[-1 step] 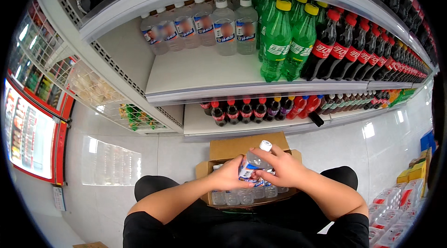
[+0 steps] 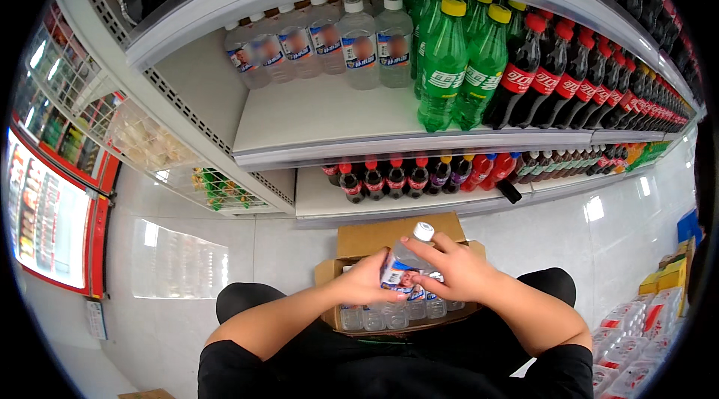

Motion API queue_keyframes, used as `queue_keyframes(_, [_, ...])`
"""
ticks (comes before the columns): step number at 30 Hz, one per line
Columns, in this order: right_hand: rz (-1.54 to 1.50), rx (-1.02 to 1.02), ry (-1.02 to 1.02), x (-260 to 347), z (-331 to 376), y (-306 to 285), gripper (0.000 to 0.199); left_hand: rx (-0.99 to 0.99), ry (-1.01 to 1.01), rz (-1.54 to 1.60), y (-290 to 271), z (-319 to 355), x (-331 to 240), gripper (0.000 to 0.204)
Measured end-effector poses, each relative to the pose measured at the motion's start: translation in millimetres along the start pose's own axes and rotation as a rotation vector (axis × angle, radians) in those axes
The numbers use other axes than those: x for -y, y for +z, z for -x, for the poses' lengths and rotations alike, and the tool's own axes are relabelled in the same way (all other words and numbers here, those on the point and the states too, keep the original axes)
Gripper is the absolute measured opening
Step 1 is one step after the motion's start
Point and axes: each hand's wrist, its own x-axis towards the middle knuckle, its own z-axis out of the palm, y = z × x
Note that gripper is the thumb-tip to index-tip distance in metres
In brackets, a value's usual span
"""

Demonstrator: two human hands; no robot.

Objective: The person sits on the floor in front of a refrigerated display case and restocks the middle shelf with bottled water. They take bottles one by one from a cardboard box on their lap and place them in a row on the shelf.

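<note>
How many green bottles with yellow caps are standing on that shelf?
4 show: two green bottles in front at and, and two behind them at and. More may be hidden further back.

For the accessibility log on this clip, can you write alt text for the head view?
Both hands, left hand and right hand, hold a clear white-capped bottle above an open cardboard box of similar bottles on the person's lap. Ahead, a store shelf carries clear bottles, green bottles and dark red-capped bottles.

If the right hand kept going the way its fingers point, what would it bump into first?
Probably the left hand: the right hand points leftward across the clear bottle both hold. Depth is unclear.
</note>
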Motion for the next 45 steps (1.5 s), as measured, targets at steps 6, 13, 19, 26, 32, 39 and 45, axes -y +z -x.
queue_keyframes(6, [0.134,-0.029,-0.112,-15.4,7.5,-14.1,0.058,-0.153,0.003,0.101,-44.5,5.6,3.1,0.073])
queue_keyframes(13, [0.467,0.400,0.263,-38.9,20.7,-2.0,0.044,-0.549,0.790,-0.158,-117.4,6.2,-25.5,0.083])
queue_keyframes(19, [0.362,0.504,0.377,-53.9,5.7,3.5,0.045,-1.022,0.282,-0.334,-183.4,-16.1,-91.1,0.051])
queue_keyframes(26, [0.366,0.423,0.349,-43.6,6.9,1.4,0.046,-0.765,0.464,-0.114,-239.1,-84.9,-114.3,0.046])
queue_keyframes(32, [0.402,0.478,0.366,-42.8,16.9,1.4,0.049,-0.880,0.564,-0.288,-257.5,-117.9,-112.2,0.043])
queue_keyframes(39, [0.384,0.570,0.397,-42.7,7.2,-3.9,0.050,-1.057,0.131,-0.475,-275.2,-139.7,-92.0,0.041])
queue_keyframes(45, [0.293,0.511,0.365,-42.6,-3.5,-2.1,0.040,-1.120,0.614,-0.861,-137.6,-88.4,-84.9,0.053])
